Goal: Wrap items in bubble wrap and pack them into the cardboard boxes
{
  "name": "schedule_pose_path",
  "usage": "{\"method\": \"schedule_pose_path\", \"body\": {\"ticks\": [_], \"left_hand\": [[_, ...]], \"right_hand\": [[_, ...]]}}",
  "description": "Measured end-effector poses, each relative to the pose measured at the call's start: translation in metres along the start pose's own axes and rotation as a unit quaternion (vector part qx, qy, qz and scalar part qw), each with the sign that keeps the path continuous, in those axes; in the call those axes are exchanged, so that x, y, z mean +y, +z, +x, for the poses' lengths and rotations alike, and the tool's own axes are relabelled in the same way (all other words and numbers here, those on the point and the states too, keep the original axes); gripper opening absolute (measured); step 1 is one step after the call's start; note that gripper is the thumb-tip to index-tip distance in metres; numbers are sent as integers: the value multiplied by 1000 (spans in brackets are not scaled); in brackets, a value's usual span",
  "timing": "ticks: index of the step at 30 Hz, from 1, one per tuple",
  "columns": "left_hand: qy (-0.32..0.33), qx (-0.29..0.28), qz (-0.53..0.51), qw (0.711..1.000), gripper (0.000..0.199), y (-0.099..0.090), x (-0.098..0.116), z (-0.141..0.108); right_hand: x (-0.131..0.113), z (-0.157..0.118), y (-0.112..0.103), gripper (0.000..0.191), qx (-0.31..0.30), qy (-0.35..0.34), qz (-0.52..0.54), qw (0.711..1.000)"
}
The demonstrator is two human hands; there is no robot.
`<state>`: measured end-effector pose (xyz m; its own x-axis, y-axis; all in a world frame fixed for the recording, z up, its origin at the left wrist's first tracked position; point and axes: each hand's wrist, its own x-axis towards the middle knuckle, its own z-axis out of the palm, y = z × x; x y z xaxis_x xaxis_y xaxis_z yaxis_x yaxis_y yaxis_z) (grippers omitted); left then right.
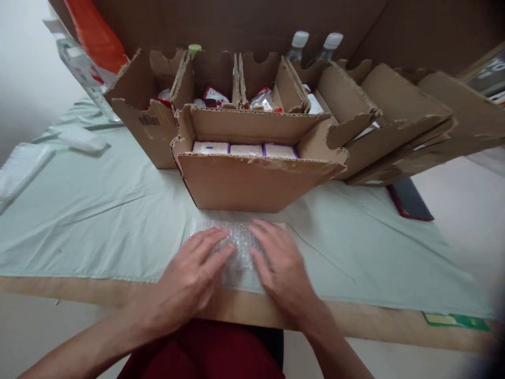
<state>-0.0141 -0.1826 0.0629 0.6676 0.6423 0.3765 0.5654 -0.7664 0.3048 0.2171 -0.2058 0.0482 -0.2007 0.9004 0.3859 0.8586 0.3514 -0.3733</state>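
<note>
Bubble wrap (239, 242) lies flat at the front edge of the cloth-covered table, in the lower middle of the head view. Across its left part rests my left hand (197, 266), fingers stretched forward and slightly apart. My right hand (278, 258) lies on the right part in the same way, its thumb apart from the fingers. A gap between the two hands shows the clear, bubbled sheet. Neither hand grips anything that I can see. My palms and fingers hide parts of the wrap. Just beyond it stands an open cardboard box (252, 184) with white, purple-edged packs (246, 150) inside.
Several open cardboard bins (144, 123) stand in a row behind the front box, some holding packets. Bottles with white caps (300, 39) rise behind them. Folded bubble wrap (21, 168) lies at the left. A dark flat object (411, 199) is at the right.
</note>
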Motion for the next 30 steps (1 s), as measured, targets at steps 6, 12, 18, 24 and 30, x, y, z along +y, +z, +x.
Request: {"method": "schedule_pose_path", "body": {"ticks": [6,12,18,24,30], "left_hand": [[-28,-109,108,988,62,39,-17,-19],[-64,-135,89,985,73,36,-29,-39],[-64,-121,49,989,70,26,-30,-38],[-35,-28,13,999,68,9,-6,-7],[-8,-121,66,990,57,38,-7,-3]], "right_hand": [[-4,2,42,56,-153,-36,-46,986],[40,-54,14,75,-103,8,-155,982],[60,-74,-14,66,-71,52,-162,983],[24,-35,-23,55,-14,34,-100,994],[-9,5,26,54,-148,-30,-45,988]]}}
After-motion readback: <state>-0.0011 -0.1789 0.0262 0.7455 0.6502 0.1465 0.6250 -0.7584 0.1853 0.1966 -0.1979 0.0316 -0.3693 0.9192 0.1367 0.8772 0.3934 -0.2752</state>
